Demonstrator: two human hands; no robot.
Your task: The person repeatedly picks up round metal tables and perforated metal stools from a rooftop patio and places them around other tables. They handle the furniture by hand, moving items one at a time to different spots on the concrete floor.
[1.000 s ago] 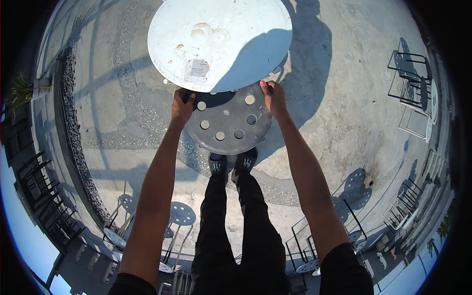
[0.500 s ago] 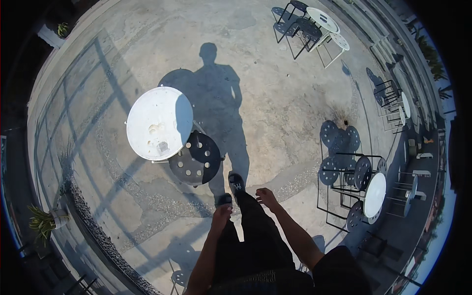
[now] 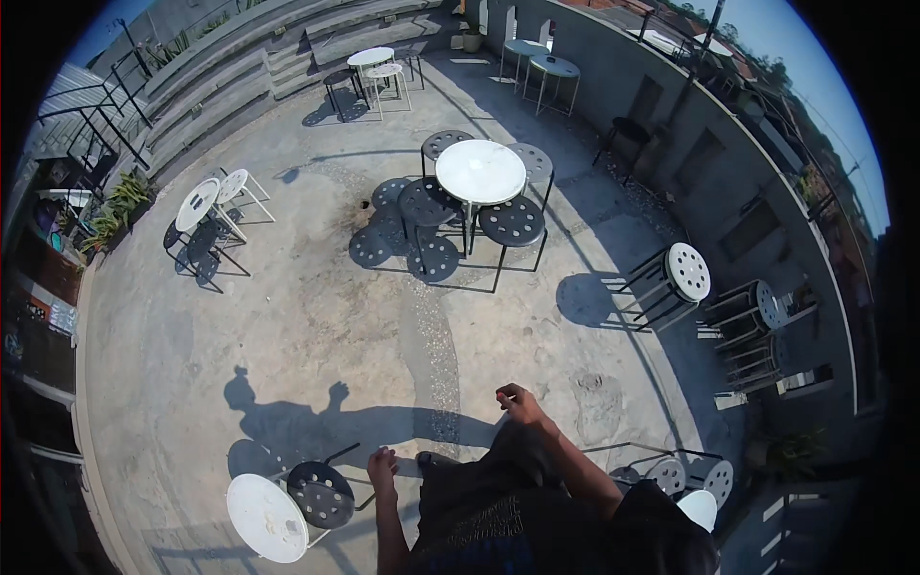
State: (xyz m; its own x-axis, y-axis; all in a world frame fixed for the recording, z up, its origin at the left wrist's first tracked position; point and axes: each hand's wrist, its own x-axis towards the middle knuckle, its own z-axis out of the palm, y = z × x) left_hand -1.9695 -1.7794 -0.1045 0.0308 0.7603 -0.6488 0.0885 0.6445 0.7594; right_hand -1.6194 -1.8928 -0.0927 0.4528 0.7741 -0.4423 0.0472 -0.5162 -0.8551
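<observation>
Two bare hands of mine are in view. My left hand (image 3: 382,467) is raised at the lower middle, its grip part open, the fingers loosely bent around nothing. My right hand (image 3: 518,403) is higher in view and to the right, its grip loosely curled and part open, likewise with nothing in it. Nearest my left hand, off to its left and apart from it, is a black stool (image 3: 321,495) with round holes in its seat. Just past that, at the lower left, I see a round white surface (image 3: 266,517); the two overlap from where I look, and I cannot tell whether they touch. Both stand on the concrete floor (image 3: 316,316), where my shadow (image 3: 287,412) falls. Farther ahead, four stools (image 3: 513,222) gather close around another white surface (image 3: 480,172).
</observation>
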